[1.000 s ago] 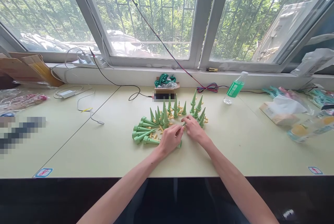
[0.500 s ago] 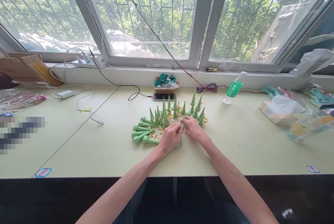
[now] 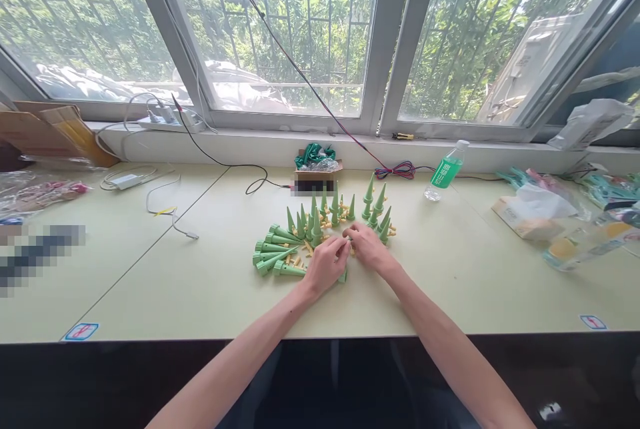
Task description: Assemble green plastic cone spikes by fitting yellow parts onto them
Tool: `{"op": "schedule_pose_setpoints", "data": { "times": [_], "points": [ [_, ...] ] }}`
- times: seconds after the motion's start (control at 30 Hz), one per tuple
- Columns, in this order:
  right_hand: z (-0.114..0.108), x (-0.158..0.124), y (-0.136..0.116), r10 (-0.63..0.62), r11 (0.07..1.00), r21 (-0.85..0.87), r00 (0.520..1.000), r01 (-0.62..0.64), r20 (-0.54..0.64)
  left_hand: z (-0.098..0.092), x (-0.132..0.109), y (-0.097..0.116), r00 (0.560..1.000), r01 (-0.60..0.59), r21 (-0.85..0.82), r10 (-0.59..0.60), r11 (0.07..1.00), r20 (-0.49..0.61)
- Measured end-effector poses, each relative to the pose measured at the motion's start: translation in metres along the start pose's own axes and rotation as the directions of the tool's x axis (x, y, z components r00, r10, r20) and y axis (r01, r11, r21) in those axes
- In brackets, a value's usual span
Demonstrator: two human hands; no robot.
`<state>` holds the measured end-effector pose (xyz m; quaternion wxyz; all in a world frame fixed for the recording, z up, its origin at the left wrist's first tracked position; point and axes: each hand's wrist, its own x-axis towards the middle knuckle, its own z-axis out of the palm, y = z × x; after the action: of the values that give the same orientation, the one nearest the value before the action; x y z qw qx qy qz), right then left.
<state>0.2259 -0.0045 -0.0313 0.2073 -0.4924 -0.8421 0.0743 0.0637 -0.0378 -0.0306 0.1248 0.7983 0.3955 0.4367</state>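
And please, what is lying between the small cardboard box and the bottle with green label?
In the head view, a coiled red-and-blue wire lies between the box and the bottle.

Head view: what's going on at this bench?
A person's bare left hand and right hand are close together over a pale yellow-green table; whatever is between them is too hidden to tell. Pointed green plastic cones lie on their sides to the left. Upright green cones stand beyond the hands, with small tan pegs scattered nearby.
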Motion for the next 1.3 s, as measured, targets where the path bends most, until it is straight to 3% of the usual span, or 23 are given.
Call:
{"op": "schedule_pose_setpoints", "data": {
  "times": [0.13,0.3,0.53,0.7,0.83,0.97,1.17,1.3],
  "points": [
    [0.000,0.000,0.000,-0.037,0.999,-0.018,0.998,0.036,-0.054,-0.001,0.000,0.000,1.000,-0.016,0.000,0.016,1.000,-0.019],
    [-0.004,0.001,-0.002,-0.055,0.996,0.054,0.977,0.067,-0.208,0.000,-0.001,-0.002,0.999,-0.018,-0.007,0.017,1.000,-0.045],
    [-0.028,0.001,-0.013,-0.026,0.922,0.329,0.882,0.202,-0.471,0.001,-0.001,-0.002,0.990,0.008,-0.107,-0.023,0.994,-0.137],
    [-0.042,-0.002,-0.024,0.081,0.844,0.508,0.894,0.173,-0.441,0.000,-0.001,-0.001,0.993,0.012,-0.081,-0.021,0.997,-0.117],
    [-0.043,-0.002,-0.026,0.057,0.797,0.572,0.919,0.193,-0.390,-0.001,-0.001,0.001,0.998,0.002,-0.080,-0.007,0.997,-0.066],
    [-0.044,0.001,-0.022,-0.038,0.819,0.511,0.912,0.263,-0.409,-0.002,0.001,0.001,0.999,0.031,-0.119,-0.034,0.992,-0.030],
    [-0.031,-0.003,-0.006,-0.237,0.893,0.227,0.835,0.388,-0.496,-0.001,0.000,0.000,0.992,0.106,-0.170,-0.115,0.980,-0.046],
    [-0.015,-0.013,0.004,-0.262,0.930,0.097,0.825,0.354,-0.501,-0.001,-0.001,0.001,0.982,0.167,-0.226,-0.183,0.960,-0.051]
  ]
}}
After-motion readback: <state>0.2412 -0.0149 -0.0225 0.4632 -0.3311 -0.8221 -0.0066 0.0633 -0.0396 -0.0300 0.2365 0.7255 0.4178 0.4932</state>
